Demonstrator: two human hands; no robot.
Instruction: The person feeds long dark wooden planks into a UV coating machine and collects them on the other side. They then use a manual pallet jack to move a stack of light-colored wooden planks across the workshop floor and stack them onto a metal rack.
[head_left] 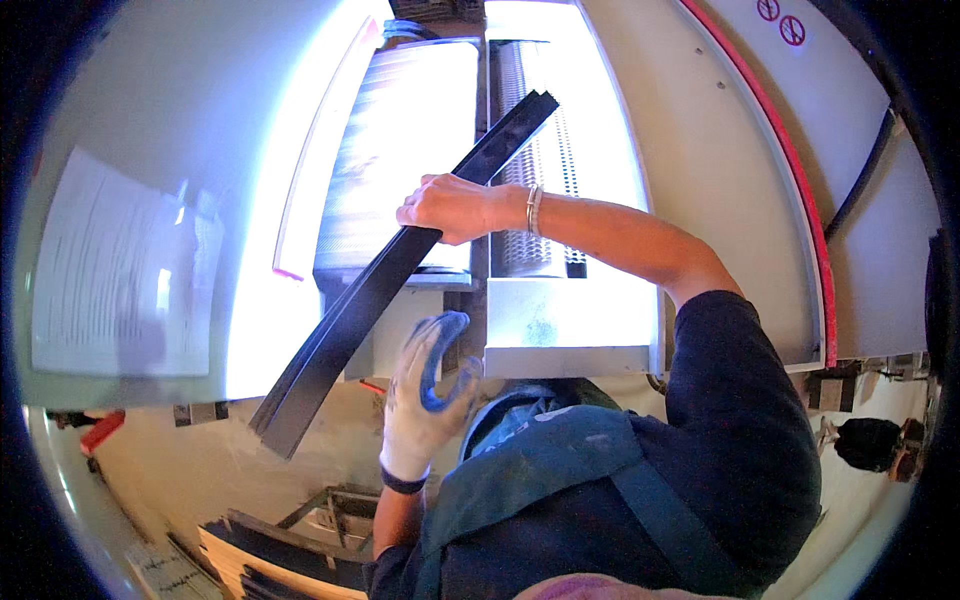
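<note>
My bare right hand (452,208), with a bracelet at the wrist, is closed around the middle of a bundle of long black strips (345,315). They slant across the view, from the lit machine bed at the far end down to the near left. My left hand (425,390) wears a white glove with blue on the fingers. It is raised just right of the bundle's near end, apart from it. Its fingers curve away from the thumb, with nothing between them.
Beyond the strips lies a brightly lit belt-like surface (400,130), beside a perforated metal strip (520,245). A metal ledge (565,360) edges the machine near my body. A red-edged panel (800,190) stands right, a printed sheet (125,270) left. Wooden boards (235,560) lie lower left.
</note>
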